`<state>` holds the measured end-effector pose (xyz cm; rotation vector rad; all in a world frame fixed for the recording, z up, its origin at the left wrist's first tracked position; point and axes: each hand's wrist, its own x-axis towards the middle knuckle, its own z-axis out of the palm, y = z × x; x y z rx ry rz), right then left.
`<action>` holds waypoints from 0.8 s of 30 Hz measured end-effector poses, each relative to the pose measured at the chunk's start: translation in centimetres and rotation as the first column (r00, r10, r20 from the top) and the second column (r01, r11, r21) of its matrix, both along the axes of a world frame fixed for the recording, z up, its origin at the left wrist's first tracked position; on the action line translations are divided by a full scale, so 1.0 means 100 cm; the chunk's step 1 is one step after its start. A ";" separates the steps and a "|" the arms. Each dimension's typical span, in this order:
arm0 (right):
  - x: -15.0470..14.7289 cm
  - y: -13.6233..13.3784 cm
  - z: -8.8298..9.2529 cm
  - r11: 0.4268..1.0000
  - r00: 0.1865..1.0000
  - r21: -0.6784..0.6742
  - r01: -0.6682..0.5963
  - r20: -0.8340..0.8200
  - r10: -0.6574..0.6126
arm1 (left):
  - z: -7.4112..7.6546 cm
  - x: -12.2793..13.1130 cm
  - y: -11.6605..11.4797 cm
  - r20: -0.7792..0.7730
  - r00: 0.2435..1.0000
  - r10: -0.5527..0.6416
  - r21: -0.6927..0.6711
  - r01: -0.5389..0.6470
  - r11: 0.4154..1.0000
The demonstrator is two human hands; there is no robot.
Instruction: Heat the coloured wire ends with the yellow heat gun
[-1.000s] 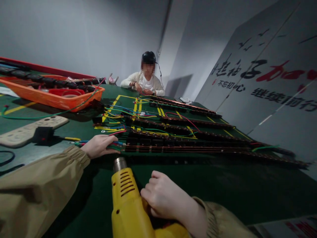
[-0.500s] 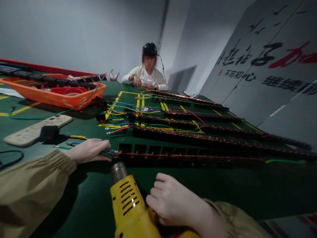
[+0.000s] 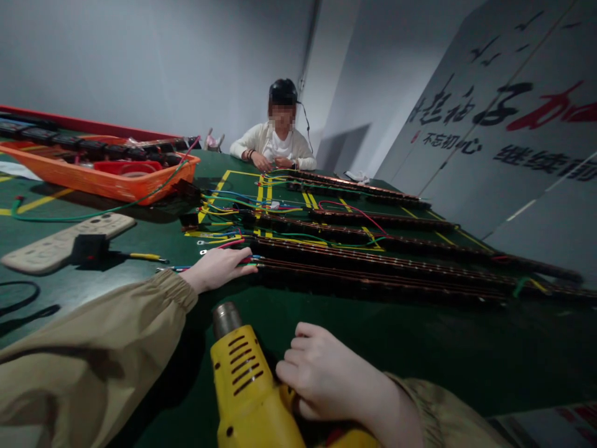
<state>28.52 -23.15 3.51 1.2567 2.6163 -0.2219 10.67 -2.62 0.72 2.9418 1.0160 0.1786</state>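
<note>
My left hand [image 3: 220, 269] is closed round thin coloured wires [image 3: 173, 269] at the near end of a long strip with copper-coloured edges and black parts [image 3: 373, 280]. That strip lies right beside a similar long strip [image 3: 354, 250]. My right hand [image 3: 321, 373] is wrapped round the handle of a yellow heat gun [image 3: 252, 386]. The gun's metal nozzle [image 3: 227, 320] points away from me, a little below my left hand and apart from the wires. Most of the handle is hidden behind my right fingers.
More strips with wire ends [image 3: 219, 208] lie across the green table [image 3: 289, 348]. At the left are an orange basket [image 3: 158, 186] of parts, a white power strip [image 3: 32, 252], a black box with a cable [image 3: 89, 250] and black cable loops [image 3: 28, 305]. A co-worker [image 3: 277, 140] sits opposite.
My left hand has moved away from me and to the right, taking the wires and strip end from in front of the nozzle to beside the other strip. The heat gun has barely moved.
</note>
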 end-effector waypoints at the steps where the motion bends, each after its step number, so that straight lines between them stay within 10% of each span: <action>1: 0.001 0.001 0.000 1.000 1.000 -0.018 0.014 0.001 -0.014 | -0.001 0.005 -0.001 0.033 0.999 0.010 0.013 -0.011 1.000; 12: 0.019 0.012 -0.001 0.982 0.987 -0.105 0.159 -0.022 -0.162 | -0.007 -0.042 -0.002 0.242 0.960 -0.142 0.200 0.094 0.975; 24: 0.015 0.010 -0.004 0.956 0.965 -0.143 0.257 -0.023 -0.263 | -0.001 -0.105 0.006 0.117 0.993 0.012 -0.023 -0.010 1.000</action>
